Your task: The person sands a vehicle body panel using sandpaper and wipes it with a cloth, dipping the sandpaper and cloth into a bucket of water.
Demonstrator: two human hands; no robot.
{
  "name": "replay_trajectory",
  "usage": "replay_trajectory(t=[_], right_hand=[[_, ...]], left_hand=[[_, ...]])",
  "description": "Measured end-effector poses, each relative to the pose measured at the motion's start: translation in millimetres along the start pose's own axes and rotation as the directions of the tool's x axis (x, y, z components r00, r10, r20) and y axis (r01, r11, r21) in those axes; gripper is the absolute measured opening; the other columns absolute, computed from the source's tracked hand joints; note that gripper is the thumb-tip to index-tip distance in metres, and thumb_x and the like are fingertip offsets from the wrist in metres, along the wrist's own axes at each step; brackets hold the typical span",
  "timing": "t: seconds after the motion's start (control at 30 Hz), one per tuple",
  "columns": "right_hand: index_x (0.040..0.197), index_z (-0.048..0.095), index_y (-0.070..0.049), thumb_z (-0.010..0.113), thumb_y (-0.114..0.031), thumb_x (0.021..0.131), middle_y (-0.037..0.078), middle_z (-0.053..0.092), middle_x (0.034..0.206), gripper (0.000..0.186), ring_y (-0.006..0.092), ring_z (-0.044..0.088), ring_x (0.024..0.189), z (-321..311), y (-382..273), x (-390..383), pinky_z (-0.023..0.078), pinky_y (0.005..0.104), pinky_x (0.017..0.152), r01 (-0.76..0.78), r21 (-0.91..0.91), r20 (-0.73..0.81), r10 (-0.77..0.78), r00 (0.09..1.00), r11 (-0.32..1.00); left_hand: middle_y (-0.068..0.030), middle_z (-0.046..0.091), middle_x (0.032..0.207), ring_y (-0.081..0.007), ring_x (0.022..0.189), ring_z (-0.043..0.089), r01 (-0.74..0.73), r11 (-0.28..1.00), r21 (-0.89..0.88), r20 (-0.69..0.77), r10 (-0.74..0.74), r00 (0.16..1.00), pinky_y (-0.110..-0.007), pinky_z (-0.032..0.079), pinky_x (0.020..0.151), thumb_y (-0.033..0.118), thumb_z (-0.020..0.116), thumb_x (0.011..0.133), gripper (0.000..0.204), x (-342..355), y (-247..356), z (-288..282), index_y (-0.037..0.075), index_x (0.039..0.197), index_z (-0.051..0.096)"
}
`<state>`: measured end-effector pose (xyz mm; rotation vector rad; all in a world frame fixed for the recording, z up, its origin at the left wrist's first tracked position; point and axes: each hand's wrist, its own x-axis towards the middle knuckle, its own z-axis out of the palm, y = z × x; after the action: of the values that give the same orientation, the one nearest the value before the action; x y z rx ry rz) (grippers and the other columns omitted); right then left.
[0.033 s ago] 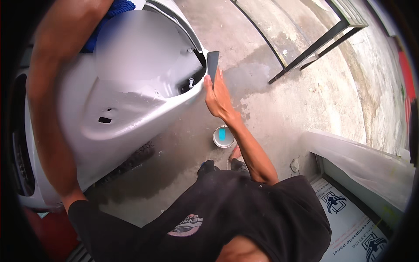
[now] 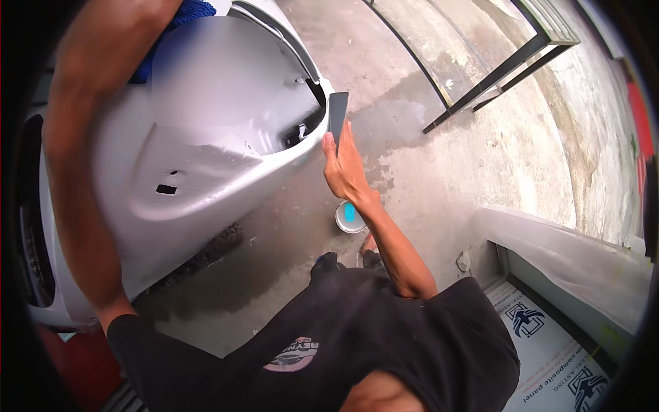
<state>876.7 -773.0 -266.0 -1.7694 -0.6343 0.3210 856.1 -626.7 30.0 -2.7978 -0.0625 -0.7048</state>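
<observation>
My right hand (image 2: 343,168) grips a flat dark grey piece (image 2: 338,110), which looks like sandpaper or a sanding pad, between thumb and fingers. The piece lies against the right-hand edge of a glossy white car body panel (image 2: 206,196), beside a dark lamp-like opening (image 2: 296,137). My left arm (image 2: 75,178) reaches up along the left side over the car; its hand is beyond the top edge. By that forearm, a blue fluffy cloth (image 2: 189,12) rests on the car. Part of the panel is hidden by a blurred patch.
A white bucket (image 2: 341,223) with something turquoise inside stands on the wet concrete floor (image 2: 274,275) near my feet. A black metal frame (image 2: 494,75) stands far right. Printed composite panels (image 2: 525,336) and a translucent sheet (image 2: 570,261) lie at the near right.
My right hand and the dark grey piece have slid slightly toward me along the panel's edge. The left arm stays put.
</observation>
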Motion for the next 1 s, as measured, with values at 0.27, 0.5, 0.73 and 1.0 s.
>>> replay_trajectory(t=[0.27,0.5,0.73,1.0], right_hand=[[0.152,0.007,0.013,0.026,-0.041,0.106,0.034,0.011,0.159,0.073,0.0421,0.007,0.151,3,28,13,0.0,0.0499,0.123,-0.045,0.02,0.007,0.045,0.999,0.999],[0.151,0.014,0.013,0.031,-0.037,0.106,0.035,0.016,0.158,0.069,0.0428,0.011,0.15,5,39,7,0.004,0.048,0.123,0.035,-0.05,-0.016,-0.035,0.999,0.998],[0.153,0.011,0.011,0.03,-0.035,0.106,0.033,0.012,0.159,0.068,0.0429,0.01,0.15,-3,34,18,0.006,0.0438,0.124,0.0,0.022,0.007,0.0,1.0,1.0],[0.154,0.009,0.008,0.032,-0.033,0.106,0.032,0.01,0.16,0.068,0.0426,0.008,0.151,-6,40,20,0.006,0.0454,0.124,0.02,0.011,-0.045,-0.019,0.999,1.0]], left_hand=[[-0.0202,0.067,0.072,-0.0291,0.063,0.065,0.008,0.996,0.094,-0.089,0.0,0.996,-0.036,0.049,0.062,0.035,0.064,0.089,0.041,7,21,-10,-0.005,0.088,0.071],[-0.0201,0.065,0.065,-0.0319,0.055,0.063,0.122,0.99,0.075,-0.008,-0.122,0.993,-0.039,0.051,0.059,0.036,0.062,0.089,0.043,17,17,-14,-0.006,0.081,0.07],[-0.019,0.064,0.074,-0.0366,0.07,0.064,0.075,0.995,-0.068,0.119,-0.067,0.991,-0.044,0.049,0.065,0.045,0.06,0.093,0.044,25,-10,-16,0.002,0.085,0.064],[-0.0192,0.066,0.079,-0.0361,0.072,0.064,0.095,0.989,-0.115,0.149,-0.077,0.986,-0.044,0.049,0.068,0.039,0.062,0.094,0.04,20,-15,-21,0.0,0.086,0.062]])
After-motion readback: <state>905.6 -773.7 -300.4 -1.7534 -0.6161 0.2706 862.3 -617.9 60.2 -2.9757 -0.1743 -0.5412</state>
